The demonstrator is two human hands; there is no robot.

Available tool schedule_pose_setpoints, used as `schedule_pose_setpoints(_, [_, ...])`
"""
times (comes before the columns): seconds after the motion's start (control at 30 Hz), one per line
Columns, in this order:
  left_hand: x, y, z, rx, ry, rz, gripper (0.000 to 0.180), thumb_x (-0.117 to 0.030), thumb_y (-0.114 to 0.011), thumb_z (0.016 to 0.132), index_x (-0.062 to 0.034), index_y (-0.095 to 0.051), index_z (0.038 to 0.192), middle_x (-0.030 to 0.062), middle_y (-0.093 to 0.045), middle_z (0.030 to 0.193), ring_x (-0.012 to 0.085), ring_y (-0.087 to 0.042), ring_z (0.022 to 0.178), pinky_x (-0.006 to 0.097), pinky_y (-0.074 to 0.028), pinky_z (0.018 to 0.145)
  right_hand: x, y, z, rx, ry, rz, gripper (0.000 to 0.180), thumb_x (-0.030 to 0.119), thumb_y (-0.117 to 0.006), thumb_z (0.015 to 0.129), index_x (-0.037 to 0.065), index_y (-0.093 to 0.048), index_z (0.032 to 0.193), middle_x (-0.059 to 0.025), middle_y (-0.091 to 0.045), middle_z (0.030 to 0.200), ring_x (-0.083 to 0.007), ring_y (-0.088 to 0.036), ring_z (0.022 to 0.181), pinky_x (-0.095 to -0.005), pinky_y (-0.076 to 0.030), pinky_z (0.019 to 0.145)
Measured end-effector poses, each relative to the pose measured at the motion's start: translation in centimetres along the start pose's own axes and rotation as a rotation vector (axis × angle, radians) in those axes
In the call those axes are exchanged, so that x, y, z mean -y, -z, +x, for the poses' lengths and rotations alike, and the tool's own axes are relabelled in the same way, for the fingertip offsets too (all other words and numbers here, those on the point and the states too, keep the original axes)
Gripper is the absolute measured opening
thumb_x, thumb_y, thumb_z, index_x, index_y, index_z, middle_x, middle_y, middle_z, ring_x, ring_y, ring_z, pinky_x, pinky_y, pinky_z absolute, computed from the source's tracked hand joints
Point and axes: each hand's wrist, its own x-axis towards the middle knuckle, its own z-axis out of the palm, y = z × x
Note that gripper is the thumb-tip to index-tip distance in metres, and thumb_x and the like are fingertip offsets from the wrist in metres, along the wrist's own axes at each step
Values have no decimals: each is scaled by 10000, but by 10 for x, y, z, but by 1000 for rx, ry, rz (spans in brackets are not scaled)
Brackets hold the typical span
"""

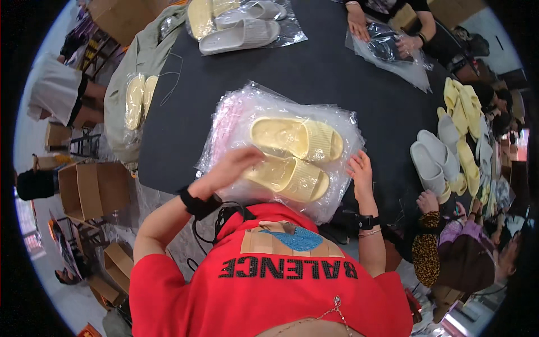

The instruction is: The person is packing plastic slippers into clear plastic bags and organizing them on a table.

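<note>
Two pale yellow slippers, an upper slipper (295,136) and a lower slipper (292,177), lie side by side with toes to the right. Shiny clear film shows over them, and a thick stack of clear plastic bags (351,126) lies beneath. My left hand (233,168) reaches over the lower slipper's heel end, fingers stretched out; whether the fingertips touch it I cannot tell. At the stack's right edge is my right hand (359,171), its fingers apart and slightly bent beside the plastic. Nothing shows in either palm.
On the dark table (359,101), bagged grey slippers (241,36) lie at the far left. Across it, a co-worker's hands (407,45) handle a clear bag with something dark inside. Loose grey and yellow slippers (438,160) crowd the right side. Cardboard boxes (92,191) stand at left.
</note>
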Motion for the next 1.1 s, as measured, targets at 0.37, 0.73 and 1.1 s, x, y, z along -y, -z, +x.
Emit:
schedule_pose_setpoints(0.37, [56, 43, 30, -45, 273, -356, 371, -36, -508, 839, -30, -477, 1210, 69, -602, 966, 118, -565, 762, 241, -461, 658, -49, 6, -63, -85, 102, -431, 574, 189, -632, 801, 49, -402, 1308, -85, -557, 946, -140, -540, 809, -298, -462, 706])
schedule_pose_setpoints(0.73, [25, 8, 58, 302, -560, 1016, 756, -387, -688, 725, -219, -350, 1379, 155, -457, 1276, 295, -433, 1187, 456, -365, 950, -54, 1, -65, -99, 198, -525, 512, 93, -601, 791, 52, -429, 1272, -79, -575, 767, -196, -573, 703, -332, -463, 672])
schedule_pose_setpoints(1.1, [51, -52, 92, 218, -793, 1129, 547, -360, -603, 787, -227, -433, 1290, 120, -455, 1253, 324, -374, 1199, 462, -298, 976, -67, -3, -54, -172, 347, -670, 243, 244, -663, 772, 44, -617, 901, -125, -531, 1015, -301, -497, 959, -363, -397, 835])
